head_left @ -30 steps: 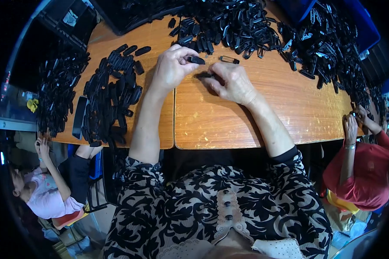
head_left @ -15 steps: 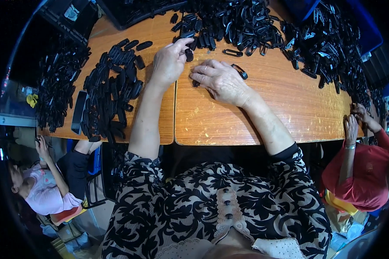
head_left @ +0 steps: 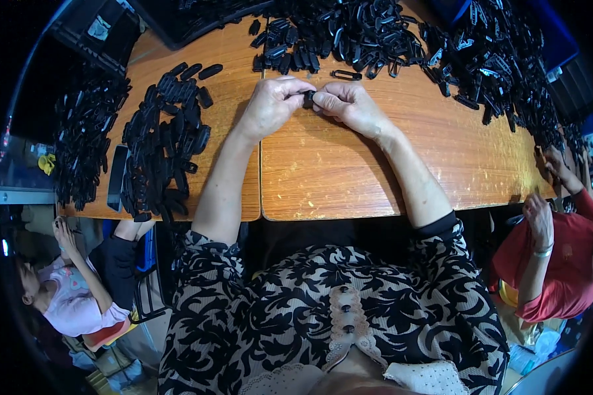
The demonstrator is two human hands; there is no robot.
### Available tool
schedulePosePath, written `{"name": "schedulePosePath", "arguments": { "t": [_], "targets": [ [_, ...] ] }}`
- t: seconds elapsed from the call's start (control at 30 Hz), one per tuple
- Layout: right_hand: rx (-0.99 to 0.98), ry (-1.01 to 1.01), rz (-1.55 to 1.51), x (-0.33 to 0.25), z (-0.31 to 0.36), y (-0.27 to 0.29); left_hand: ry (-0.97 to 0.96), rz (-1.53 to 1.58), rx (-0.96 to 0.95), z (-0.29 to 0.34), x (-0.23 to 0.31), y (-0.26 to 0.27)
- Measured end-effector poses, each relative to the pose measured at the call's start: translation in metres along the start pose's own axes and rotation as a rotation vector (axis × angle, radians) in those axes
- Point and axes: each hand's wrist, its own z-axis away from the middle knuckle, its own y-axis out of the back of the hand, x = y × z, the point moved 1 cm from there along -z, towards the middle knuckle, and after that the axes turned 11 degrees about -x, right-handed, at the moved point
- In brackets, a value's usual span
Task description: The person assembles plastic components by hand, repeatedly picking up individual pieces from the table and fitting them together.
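My left hand [head_left: 273,108] and my right hand [head_left: 354,110] meet over the middle of the wooden table. Between their fingertips is a small black plastic piece [head_left: 308,99], pinched from both sides. Its exact shape is mostly covered by the fingers. Just beyond the right hand lies a slim oblong black plastic frame [head_left: 346,75]. A large heap of similar black plastic parts [head_left: 375,36] spreads behind both hands. Left of my left forearm, black oblong pieces [head_left: 168,131] are gathered in a loose pile.
A dark smartphone-like slab [head_left: 117,178] stands beside the left pile, with another heap of black parts [head_left: 82,145] farther left. More parts [head_left: 494,66] cover the far right. Dark bins [head_left: 171,33] edge the back. One person sits at each side, hands near the table.
My right hand has lifted from lying palm-down on the table and come to my left hand. Both now grip the black piece. The frame beside the right hand no longer shows.
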Motion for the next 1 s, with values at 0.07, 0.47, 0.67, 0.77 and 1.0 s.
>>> {"name": "schedulePosePath", "arguments": {
  "t": [0.07,0.47,0.67,0.77,1.0],
  "targets": [
    [-0.003,0.000,0.035,-0.001,0.000,-0.002,-0.017,0.023,0.002,0.000,-0.002,0.000],
    [0.041,-0.080,-0.029,-0.006,0.001,-0.002,-0.018,0.008,-0.018,0.002,0.005,0.000],
    [0.035,-0.264,-0.103,-0.018,0.004,0.002,-0.104,-0.143,-0.029,0.003,0.012,-0.005],
    [0.088,-0.264,-0.044,-0.017,0.003,-0.002,-0.132,-0.182,0.012,0.003,0.005,-0.006],
    [0.032,-0.277,-0.054,-0.019,0.008,0.000,-0.059,0.352,0.069,0.003,0.001,0.002]
  ]
}}
